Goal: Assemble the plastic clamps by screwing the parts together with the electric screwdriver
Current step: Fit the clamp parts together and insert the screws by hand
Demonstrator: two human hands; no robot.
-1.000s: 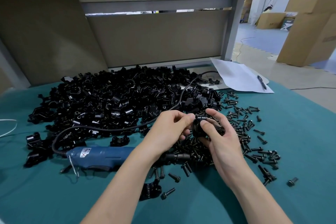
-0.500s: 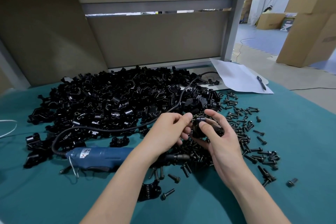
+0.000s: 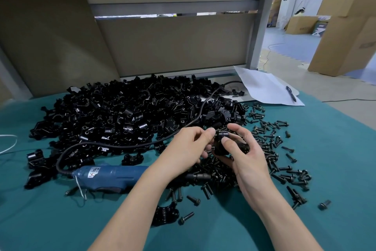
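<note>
A black plastic clamp (image 3: pixel 220 145) is held above the table between both hands. My right hand (image 3: pixel 244 153) grips it from the right and below, thumb on its front. My left hand (image 3: pixel 189 147) pinches at the clamp's upper left edge with thumb and forefinger; whether a screw sits between those fingers I cannot tell. The blue electric screwdriver (image 3: pixel 114 177) lies flat on the teal mat, partly under my left forearm, with its black cord (image 3: pixel 122 145) looping back over the big heap of black clamp parts (image 3: pixel 126 116). Loose black screws (image 3: pixel 284 169) are scattered to the right.
The teal mat (image 3: pixel 335 159) covers the table. One clamp half (image 3: pixel 164 215) and a few screws lie near my left forearm. White paper (image 3: pixel 264 87) with a pen (image 3: pixel 291 93) sits at the back right. A grey partition stands behind the heap; cardboard boxes stand beyond the table.
Both hands have shifted slightly with the clamp. My left thumb and forefinger have closed in on its upper left edge. The screwdriver has not moved.
</note>
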